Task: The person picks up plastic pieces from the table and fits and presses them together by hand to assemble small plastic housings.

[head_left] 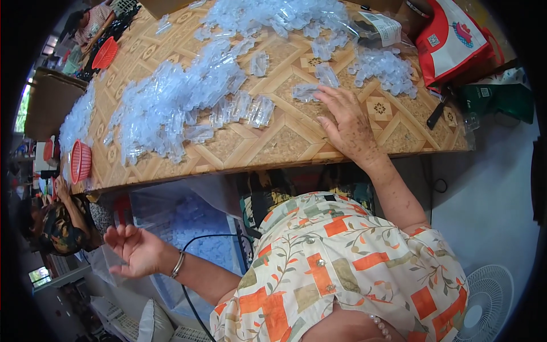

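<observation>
My right hand (348,126) reaches over the patterned table, thumb apart from the outstretched fingers. Its fingertips touch the end of a clear plastic piece (303,92) lying flat there. Just beyond lies another clear piece (326,74). My left hand (137,251), a bangle at its wrist, is held palm up off the table's near edge, its fingers loosely bent and apart with nothing in them. Left of my right hand, several clear pieces lie side by side in a row (241,108), along the edge of a big heap of translucent bluish pieces (176,97).
A blue crate (228,251) of pale pieces sits below the table edge, near my left arm. At right are a small translucent pile (387,71), a black-handled tool (436,115) and a red-and-white bag (456,40). Red baskets (81,161) and co-workers (60,225) are at left; a fan (487,305) stands lower right.
</observation>
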`<state>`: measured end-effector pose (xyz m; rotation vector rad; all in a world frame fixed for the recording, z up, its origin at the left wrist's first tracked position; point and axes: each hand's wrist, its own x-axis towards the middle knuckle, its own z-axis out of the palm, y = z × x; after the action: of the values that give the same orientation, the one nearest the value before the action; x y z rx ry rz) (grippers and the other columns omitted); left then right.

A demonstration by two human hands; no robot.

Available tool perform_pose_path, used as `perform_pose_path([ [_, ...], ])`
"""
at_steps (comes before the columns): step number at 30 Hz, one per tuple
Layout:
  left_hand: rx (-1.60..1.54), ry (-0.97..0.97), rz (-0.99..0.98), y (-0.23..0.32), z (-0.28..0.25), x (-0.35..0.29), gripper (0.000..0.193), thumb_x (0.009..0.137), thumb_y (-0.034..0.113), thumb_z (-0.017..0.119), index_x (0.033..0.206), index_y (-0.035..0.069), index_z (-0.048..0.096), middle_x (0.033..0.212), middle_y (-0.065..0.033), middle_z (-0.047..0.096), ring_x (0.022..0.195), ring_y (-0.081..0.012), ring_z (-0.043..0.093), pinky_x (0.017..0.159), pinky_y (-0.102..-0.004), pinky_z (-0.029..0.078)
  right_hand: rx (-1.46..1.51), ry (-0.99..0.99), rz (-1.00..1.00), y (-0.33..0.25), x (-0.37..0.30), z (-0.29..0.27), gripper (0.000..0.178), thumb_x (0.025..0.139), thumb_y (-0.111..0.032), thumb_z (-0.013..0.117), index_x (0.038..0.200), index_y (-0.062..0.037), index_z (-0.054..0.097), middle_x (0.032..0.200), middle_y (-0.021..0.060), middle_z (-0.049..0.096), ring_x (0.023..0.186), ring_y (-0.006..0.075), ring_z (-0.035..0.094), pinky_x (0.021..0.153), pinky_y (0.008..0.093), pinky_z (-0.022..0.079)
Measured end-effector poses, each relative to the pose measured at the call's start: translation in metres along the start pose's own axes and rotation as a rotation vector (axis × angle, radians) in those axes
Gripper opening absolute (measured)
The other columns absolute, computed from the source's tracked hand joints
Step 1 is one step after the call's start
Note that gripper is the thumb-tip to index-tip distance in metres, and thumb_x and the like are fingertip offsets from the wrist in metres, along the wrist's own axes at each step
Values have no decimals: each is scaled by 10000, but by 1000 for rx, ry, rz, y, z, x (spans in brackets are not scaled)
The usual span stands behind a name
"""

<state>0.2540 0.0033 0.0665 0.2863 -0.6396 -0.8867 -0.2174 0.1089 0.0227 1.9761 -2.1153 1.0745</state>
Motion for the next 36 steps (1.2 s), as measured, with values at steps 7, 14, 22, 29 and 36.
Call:
perform_pose_path([
  [7, 485, -255, -272, -96, 82, -77, 433, 1017, 338, 538, 1226, -30, 627, 1090, -145, 703, 908, -209, 675, 750, -276, 546, 104, -140, 32, -24, -14, 0, 409, 840, -78, 690, 1242, -39, 622, 1247, 145, 649, 1195, 340, 572, 1027, 455, 449],
  [14, 863, -1101, -409, -163, 130, -156, 482, 868, 53, 736, 1326, 4, 598, 1251, -163, 648, 1136, -248, 644, 935, -352, 539, 391, -91, 103, -30, -15, -6, 367, 845, -31, 683, 1210, -41, 647, 1164, 151, 684, 1090, 336, 654, 942, 427, 512],
  [22, 984, -1366, -142, -189, 148, -178, 464, 820, 163, 795, 1224, 3, 631, 1406, -229, 519, 1191, -397, 582, 1012, -455, 466, 184, -19, 176, 7, -6, -13, 368, 848, -50, 689, 1213, -42, 643, 1257, 152, 621, 1161, 339, 605, 993, 423, 485],
  [29, 984, -1315, -38, -204, 136, -180, 293, 819, -39, 672, 1099, -29, 586, 1393, -270, 541, 1284, -488, 508, 1060, -513, 437, 135, -31, 160, 13, -2, -9, 369, 837, -74, 699, 1201, -43, 642, 1274, 153, 603, 1220, 358, 558, 1041, 440, 447],
  [36, 985, -1305, -86, -204, 134, -180, 493, 771, -188, 500, 1223, -6, 574, 1441, -233, 537, 1361, -447, 483, 1111, -502, 415, 93, -51, 148, 20, 7, -10, 383, 825, -83, 714, 1198, -37, 639, 1254, 154, 603, 1199, 355, 560, 1037, 440, 448],
])
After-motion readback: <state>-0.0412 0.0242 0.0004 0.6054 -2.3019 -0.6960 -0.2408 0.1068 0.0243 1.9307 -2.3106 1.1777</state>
